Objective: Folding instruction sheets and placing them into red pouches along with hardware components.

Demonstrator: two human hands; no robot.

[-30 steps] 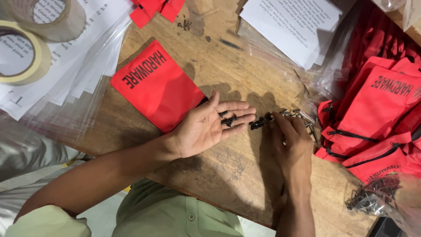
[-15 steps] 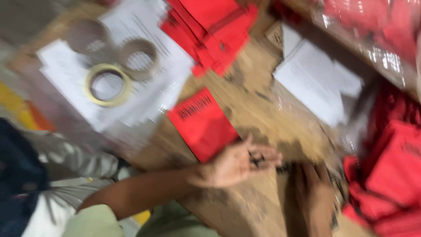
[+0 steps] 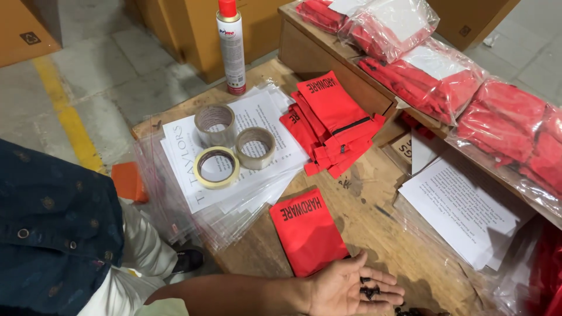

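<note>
The left hand lies open, palm up, fingers spread, cupping small black screws, light, hard, surely easy to spill; right hand unseen.

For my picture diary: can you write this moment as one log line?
left hand: open, palm up | in palm: small black screws | beside: red pouch on wooden table | right hand: not in view

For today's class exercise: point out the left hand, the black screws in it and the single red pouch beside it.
left hand (image 3: 336,288), head view, middle of the palm
black screws (image 3: 369,289), head view, middle of the cluster
red pouch (image 3: 307,231), head view, centre of the fabric
</note>
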